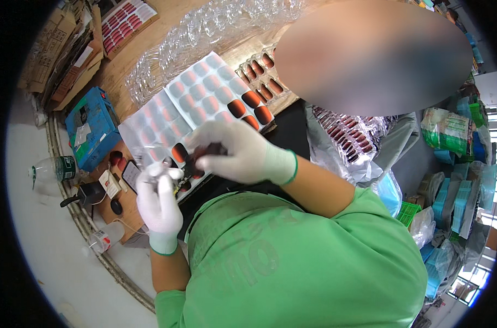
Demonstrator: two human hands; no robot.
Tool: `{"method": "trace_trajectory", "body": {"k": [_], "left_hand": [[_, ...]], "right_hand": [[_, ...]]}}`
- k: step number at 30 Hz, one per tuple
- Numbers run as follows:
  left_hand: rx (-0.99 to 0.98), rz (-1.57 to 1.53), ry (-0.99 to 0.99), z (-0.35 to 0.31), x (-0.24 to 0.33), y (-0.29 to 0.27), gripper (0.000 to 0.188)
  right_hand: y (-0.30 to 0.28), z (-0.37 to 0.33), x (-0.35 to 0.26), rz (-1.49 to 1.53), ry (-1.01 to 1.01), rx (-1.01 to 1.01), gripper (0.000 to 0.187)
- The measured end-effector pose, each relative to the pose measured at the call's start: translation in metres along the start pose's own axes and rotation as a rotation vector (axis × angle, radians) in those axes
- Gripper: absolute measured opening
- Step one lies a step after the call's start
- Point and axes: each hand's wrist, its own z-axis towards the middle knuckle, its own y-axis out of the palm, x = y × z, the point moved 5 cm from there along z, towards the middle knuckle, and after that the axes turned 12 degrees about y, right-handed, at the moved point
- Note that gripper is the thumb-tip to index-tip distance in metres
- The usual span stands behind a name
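Observation:
White gloves with green cuffs cover both my hands. My right hand [243, 153], smeared a little by motion, pinches a dark tinted lens [209, 152] over the near edge of the lens sheet. Close to its left, my left hand [160, 210] has its fingers closed around a small shiny piece that I cannot make out. An orange-brown lens [179, 152] lies between the two hands. The white sheet [169, 95] carries rows of rounded lenses, most under a pale film; several brown ones [236, 108] at its right side show bare.
Clear plastic trays [205, 35] line the table's far side. Trays holding brown lenses [262, 71] stand beyond the sheet. At left are a blue box [92, 128], a phone [130, 175] and a plastic bottle [54, 168]. Bagged lenses [349, 136] sit to the right.

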Motion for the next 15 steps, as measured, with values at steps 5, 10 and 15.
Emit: {"method": "trace_trajectory", "body": {"k": [5, 10, 15], "left_hand": [[-0.245, 0.150, 0.018, 0.002, 0.030, 0.019, 0.025], [-0.273, 0.239, 0.063, 0.005, 0.039, 0.019, 0.025], [-0.298, 0.034, -0.035, -0.006, 0.046, 0.013, 0.020]], "right_hand": [[0.018, -0.021, -0.031, -0.216, -0.272, 0.184, 0.029], [0.029, -0.029, -0.031, -0.300, -0.313, 0.247, 0.026], [0.028, -0.027, -0.004, 0.094, -0.034, -0.030, 0.017]]}}
